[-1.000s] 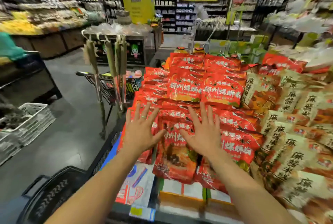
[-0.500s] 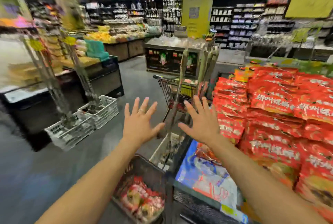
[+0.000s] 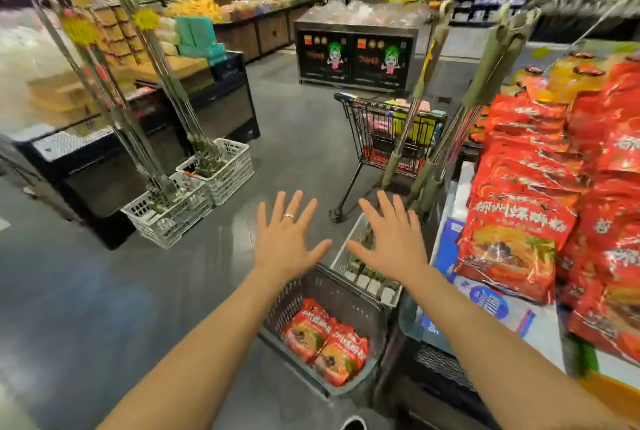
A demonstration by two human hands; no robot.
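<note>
Two red packets (image 3: 325, 343) are already laid side by side in the dark basket (image 3: 346, 301), which stands on the floor at about six o'clock in the view. By that much the filling of the basket is judged to be begun. How many more packets are wanted cannot be told. The supply is plainly not exhausted: a large stack of the same red packets (image 3: 540, 221) is piled on the display at three o'clock, just beside the basket.

Nothing is held at this moment. Both arms are stretched forward at full length, palms down, above the far edge of the basket. The left hand (image 3: 289, 242) is spread wide with fingers straight and fanned, and a ring (image 3: 288, 217) is worn on one finger. The right hand (image 3: 391, 242) is spread the same way, with its thumb pointed toward the left thumb across a small gap. A white crate (image 3: 370, 282) is seen under the right hand, and a shopping cart (image 3: 391, 131) stands at twelve o'clock beyond the fingertips.
</note>
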